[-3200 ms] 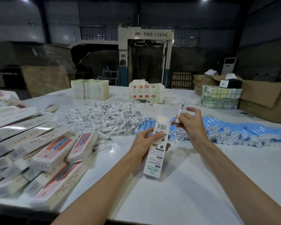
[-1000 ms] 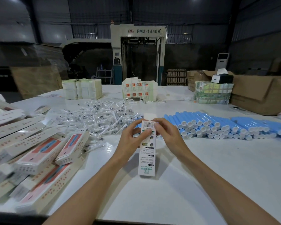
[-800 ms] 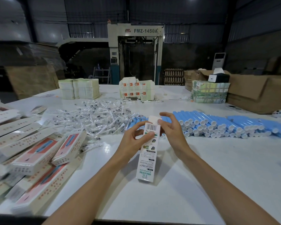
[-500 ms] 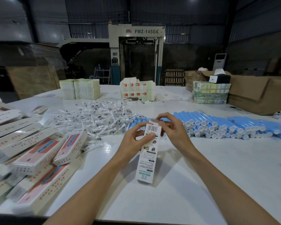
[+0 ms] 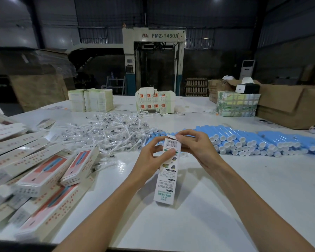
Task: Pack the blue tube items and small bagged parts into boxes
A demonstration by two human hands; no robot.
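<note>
R hand (image 5: pixel 195 148) now on box flap (image 5: pixel 171 136)

You stood in a factory packing hall, not a home or shop. At twelve o'clock a tall industrial machine (image 5: pixel 154 57) marked FMZ-1450A rose against corrugated metal walls (image 5: pixel 289 33), with wooden pallets (image 5: pixel 196 86) just right of it. Big cardboard cartons (image 5: pixel 289 106) sat at two o'clock. The wide white table (image 5: pixel 225 197) carried goods in bulk: blue tubes (image 5: pixel 253 140) in rows at one o'clock, a heap of small bagged parts (image 5: pixel 109 130) at eleven, printed boxes (image 5: pixel 40 171) piled at nine, and stacked flat box blanks (image 5: pixel 91 100) beyond.
</note>
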